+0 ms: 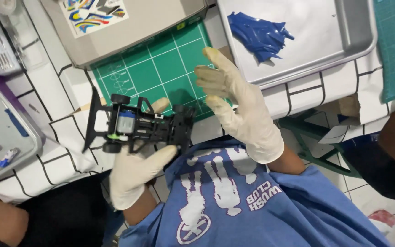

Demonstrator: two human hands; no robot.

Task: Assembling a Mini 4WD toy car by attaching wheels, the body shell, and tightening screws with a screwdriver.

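A green cutting mat [161, 68] is seen at the upper middle of the frame, laid on a desk [65, 132] covered in white sheeting with black lines. The mat's upper left corner is overlapped by a grey box [152, 23] bearing a colourful sticker sheet [94, 14]. A metal tray [334, 41] fills the upper right, with blue plastic scraps [261, 36] lying in it near its left side. A second tray [5, 132] is cut off by the left edge, and a clear plastic bin [5, 41] sits in the upper left corner. The near edge of the desk runs across the middle of the frame; below it, open room is taken up by a blue shirt [252, 206]. A dark-sleeved arm [394, 151] of another person enters at the right edge. Both hands are gloved in white. A black toy car chassis [138, 126] is held at centre left, over the desk's near edge, by the left hand [138, 169], whose fingers are closed round it from below. The right hand [238, 105] is raised just right of the chassis, open with fingers loosely spread, holding nothing.
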